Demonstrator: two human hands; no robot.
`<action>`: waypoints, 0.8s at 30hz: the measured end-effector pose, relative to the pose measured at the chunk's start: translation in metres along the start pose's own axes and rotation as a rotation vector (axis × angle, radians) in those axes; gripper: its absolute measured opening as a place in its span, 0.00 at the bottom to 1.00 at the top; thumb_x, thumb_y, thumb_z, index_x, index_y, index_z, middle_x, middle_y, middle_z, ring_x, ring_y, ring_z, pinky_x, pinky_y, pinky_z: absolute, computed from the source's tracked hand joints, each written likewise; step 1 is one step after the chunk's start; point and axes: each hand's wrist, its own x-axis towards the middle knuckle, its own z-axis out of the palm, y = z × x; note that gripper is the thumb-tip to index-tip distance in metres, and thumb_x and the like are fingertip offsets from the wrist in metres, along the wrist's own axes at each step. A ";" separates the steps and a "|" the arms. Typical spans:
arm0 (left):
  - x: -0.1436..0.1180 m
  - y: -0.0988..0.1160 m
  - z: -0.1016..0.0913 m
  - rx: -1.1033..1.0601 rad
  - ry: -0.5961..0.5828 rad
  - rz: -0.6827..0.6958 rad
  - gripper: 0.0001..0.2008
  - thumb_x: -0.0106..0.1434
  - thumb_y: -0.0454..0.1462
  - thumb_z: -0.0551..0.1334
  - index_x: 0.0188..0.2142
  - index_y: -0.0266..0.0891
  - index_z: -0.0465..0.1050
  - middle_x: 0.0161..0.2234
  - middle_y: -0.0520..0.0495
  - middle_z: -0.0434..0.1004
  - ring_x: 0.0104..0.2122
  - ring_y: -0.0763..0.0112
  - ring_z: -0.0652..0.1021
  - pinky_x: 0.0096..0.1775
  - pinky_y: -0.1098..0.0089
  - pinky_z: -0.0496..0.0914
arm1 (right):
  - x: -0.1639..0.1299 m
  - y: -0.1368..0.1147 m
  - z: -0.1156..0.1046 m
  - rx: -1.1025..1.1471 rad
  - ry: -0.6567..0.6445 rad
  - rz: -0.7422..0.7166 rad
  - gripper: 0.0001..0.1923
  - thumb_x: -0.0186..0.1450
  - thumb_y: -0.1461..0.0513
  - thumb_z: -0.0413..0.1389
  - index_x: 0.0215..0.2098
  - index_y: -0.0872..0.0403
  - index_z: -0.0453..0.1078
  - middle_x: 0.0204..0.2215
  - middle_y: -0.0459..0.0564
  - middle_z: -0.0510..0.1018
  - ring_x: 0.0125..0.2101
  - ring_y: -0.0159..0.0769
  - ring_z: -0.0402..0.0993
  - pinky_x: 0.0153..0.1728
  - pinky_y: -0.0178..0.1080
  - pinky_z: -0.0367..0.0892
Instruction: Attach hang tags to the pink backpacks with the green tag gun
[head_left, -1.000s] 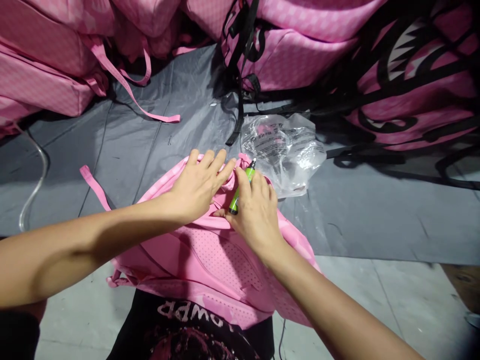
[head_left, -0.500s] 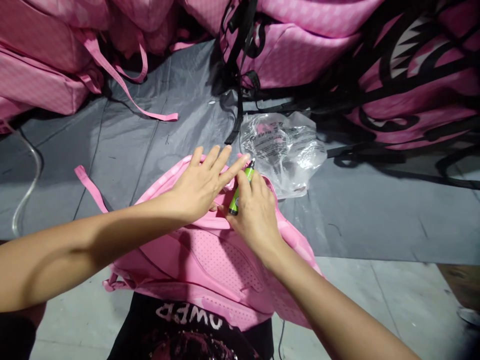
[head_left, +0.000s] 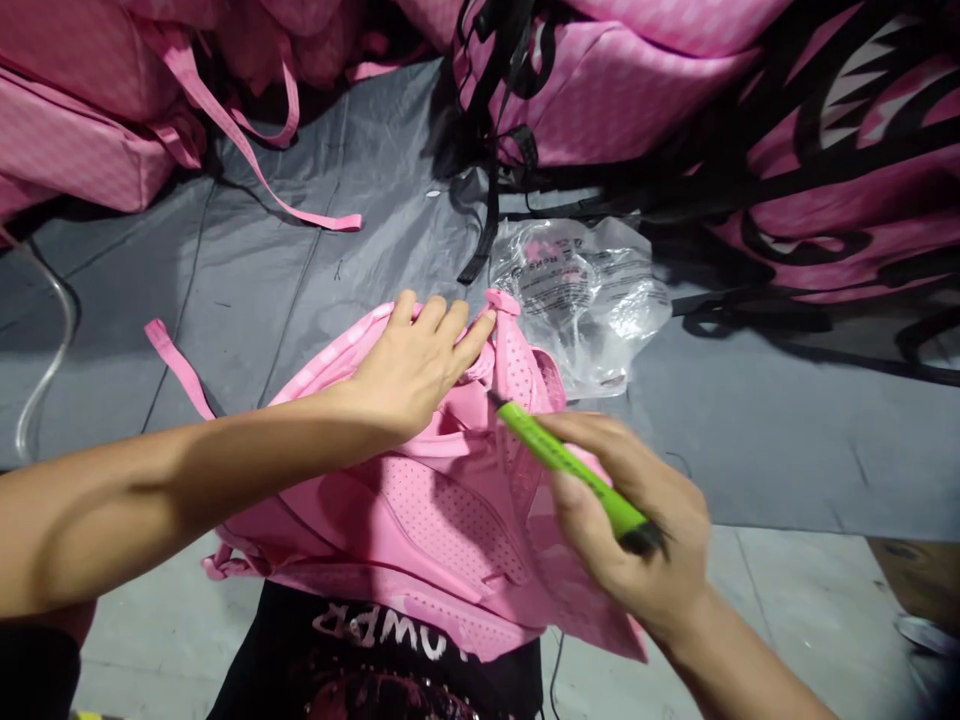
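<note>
A pink backpack (head_left: 450, 520) lies before me, its perforated back panel up, its lower end over my lap. On its upper part rests my left hand (head_left: 416, 365), fingers spread and laid over the pink fabric; its thumb is hidden. My right hand (head_left: 637, 520) grips a green marker (head_left: 566, 462) with black ends, held above the right side of the backpack. The marker's dark tip points up and left, near a pink strap (head_left: 514, 350). Motion blurs the right hand slightly.
A clear printed plastic bag (head_left: 585, 300) lies on the grey table cover (head_left: 750, 430) beyond the backpack. Pink bags (head_left: 600, 95) are piled along the back, with black straps (head_left: 491, 220) trailing. A clear tube (head_left: 56, 350) curves at the left.
My right hand has drawn back to the right and toward me, lifting the green marker off the backpack and tilting it. A pink strap now shows where it was. The left hand stays nearly in place.
</note>
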 end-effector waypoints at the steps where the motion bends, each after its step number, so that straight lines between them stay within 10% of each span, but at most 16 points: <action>1: 0.001 0.000 0.000 0.000 -0.003 -0.002 0.37 0.66 0.38 0.60 0.70 0.34 0.47 0.62 0.35 0.63 0.54 0.50 0.67 0.56 0.52 0.60 | 0.007 -0.003 -0.004 0.055 -0.132 0.000 0.15 0.67 0.63 0.54 0.52 0.50 0.72 0.39 0.51 0.80 0.38 0.39 0.78 0.41 0.42 0.74; 7: 0.003 -0.001 -0.001 -0.041 -0.003 0.005 0.33 0.67 0.38 0.58 0.69 0.34 0.51 0.60 0.36 0.65 0.54 0.50 0.68 0.55 0.53 0.60 | 0.057 -0.002 -0.002 0.027 -0.659 0.079 0.11 0.67 0.63 0.54 0.44 0.52 0.77 0.33 0.48 0.81 0.30 0.33 0.77 0.34 0.35 0.73; 24: 0.002 -0.005 0.002 -0.130 -0.027 0.003 0.36 0.64 0.40 0.61 0.68 0.38 0.52 0.60 0.38 0.65 0.56 0.49 0.66 0.59 0.53 0.56 | 0.046 -0.016 0.010 -0.087 -0.595 -0.069 0.11 0.70 0.65 0.50 0.42 0.54 0.74 0.37 0.52 0.82 0.34 0.36 0.79 0.36 0.37 0.74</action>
